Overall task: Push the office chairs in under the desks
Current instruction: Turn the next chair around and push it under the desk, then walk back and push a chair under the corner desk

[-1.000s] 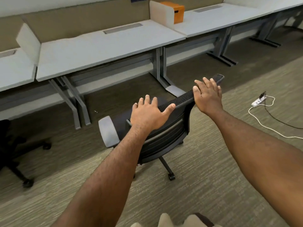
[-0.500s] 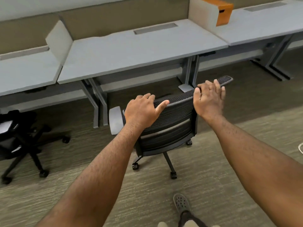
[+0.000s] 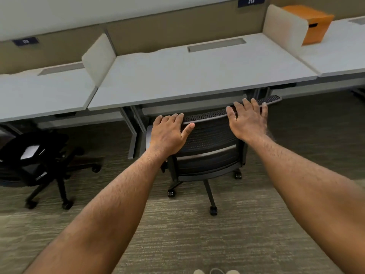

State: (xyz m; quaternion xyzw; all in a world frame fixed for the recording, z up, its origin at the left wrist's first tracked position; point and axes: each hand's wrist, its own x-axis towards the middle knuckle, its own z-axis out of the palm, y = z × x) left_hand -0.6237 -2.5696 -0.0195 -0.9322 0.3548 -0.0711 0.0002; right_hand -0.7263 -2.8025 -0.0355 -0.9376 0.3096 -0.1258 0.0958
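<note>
At 12 o'clock, under pale grey rectangular desk [image 3: 197, 76] | black mesh-backed office chair [image 3: 207, 147], seat tucked in | left hand [image 3: 169, 133], 11 o'clock, curled over backrest rim | right hand [image 3: 247, 121], 1 o'clock, spread flat on rim

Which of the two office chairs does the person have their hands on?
The mesh-backed chair at the middle desk: left hand grips and right hand rests on its backrest top. The black chair at left stands untouched.

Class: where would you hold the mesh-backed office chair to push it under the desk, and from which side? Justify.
Grip the backrest's top rim from behind, near both ends. Its back faces the person, the desk lies beyond, and the long rim probably aids steering.
</note>
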